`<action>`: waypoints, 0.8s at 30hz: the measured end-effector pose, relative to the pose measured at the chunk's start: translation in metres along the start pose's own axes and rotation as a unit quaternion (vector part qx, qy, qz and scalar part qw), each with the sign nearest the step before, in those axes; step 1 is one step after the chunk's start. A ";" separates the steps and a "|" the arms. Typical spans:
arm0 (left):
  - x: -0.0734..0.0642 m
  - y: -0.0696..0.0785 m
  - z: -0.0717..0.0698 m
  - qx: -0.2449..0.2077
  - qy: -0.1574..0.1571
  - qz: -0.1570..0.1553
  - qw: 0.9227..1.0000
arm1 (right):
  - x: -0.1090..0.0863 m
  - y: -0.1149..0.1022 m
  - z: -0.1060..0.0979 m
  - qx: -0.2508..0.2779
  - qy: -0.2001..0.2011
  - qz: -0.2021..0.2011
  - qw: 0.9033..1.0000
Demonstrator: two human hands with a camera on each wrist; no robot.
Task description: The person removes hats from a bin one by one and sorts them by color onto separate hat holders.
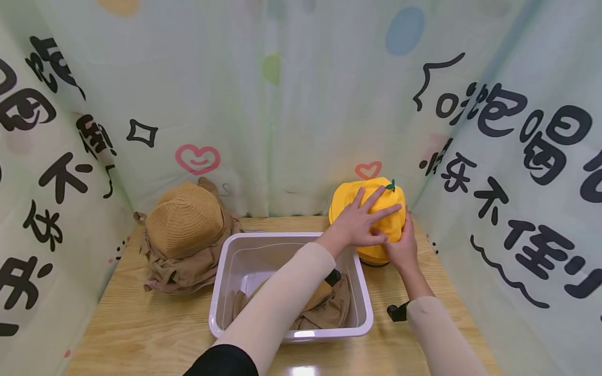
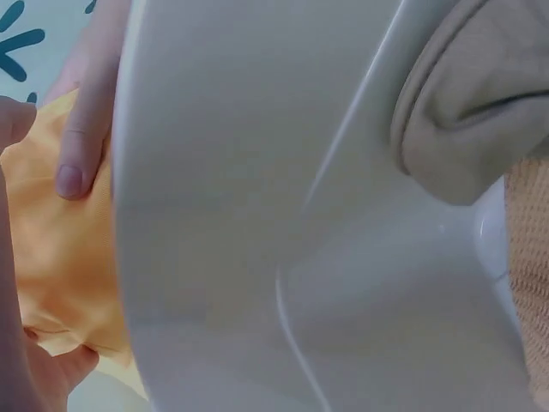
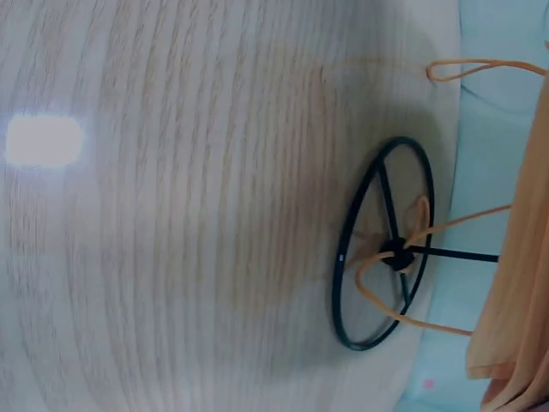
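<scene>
A yellow cloth hat (image 1: 345, 196) with a small green leaf tip sits on a stand at the table's right. My left hand (image 1: 359, 222) lies across its crown with fingers spread and straight. Gripping the hat's right side, my right hand (image 1: 402, 248) has its thumb in front and its fingers partly hidden behind the cloth. The left wrist view shows the hat's yellow fabric (image 2: 69, 275) between both hands. Below the hat, the right wrist view catches the stand's round black wire base (image 3: 339, 279) and thin hanging cords (image 3: 412, 322).
Left of the hands stands a pale lilac plastic bin (image 1: 291, 236) holding brown cloth and woven straw hats (image 1: 329, 308), under my left forearm. A tan straw hat (image 1: 185, 219) tops brown cloth hats (image 1: 188, 274) at the table's left. Printed curtains (image 1: 301, 115) enclose the wooden table (image 1: 141, 334).
</scene>
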State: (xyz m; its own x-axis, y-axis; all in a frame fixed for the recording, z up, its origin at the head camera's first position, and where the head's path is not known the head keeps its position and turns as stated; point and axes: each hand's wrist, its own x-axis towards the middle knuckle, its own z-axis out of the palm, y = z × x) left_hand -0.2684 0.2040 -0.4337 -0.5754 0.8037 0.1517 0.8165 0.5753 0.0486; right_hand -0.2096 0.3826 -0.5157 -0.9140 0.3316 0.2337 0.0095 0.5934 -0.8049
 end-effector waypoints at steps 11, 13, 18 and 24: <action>-0.011 -0.004 0.002 -0.058 -0.005 0.011 0.998 | 0.033 -0.062 -0.048 0.104 -0.093 -0.021 0.990; -0.012 -0.005 0.003 -0.061 -0.010 0.014 0.998 | 0.048 -0.070 -0.049 0.059 -0.103 -0.044 0.992; -0.014 -0.010 0.004 -0.064 -0.011 0.026 0.998 | 0.069 -0.084 -0.045 0.000 -0.163 -0.061 0.985; -0.019 -0.016 0.004 -0.097 -0.035 0.022 0.994 | 0.076 -0.081 -0.040 -0.004 -0.190 -0.016 0.982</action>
State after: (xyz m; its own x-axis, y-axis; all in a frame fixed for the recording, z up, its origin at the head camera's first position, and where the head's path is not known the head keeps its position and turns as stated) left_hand -0.2706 0.1804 -0.4409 -0.5351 0.8401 0.0886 0.8311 0.5048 0.2334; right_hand -0.2636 0.3893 -0.4113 -0.9991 0.0168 0.0378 -0.0200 0.6048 -0.7962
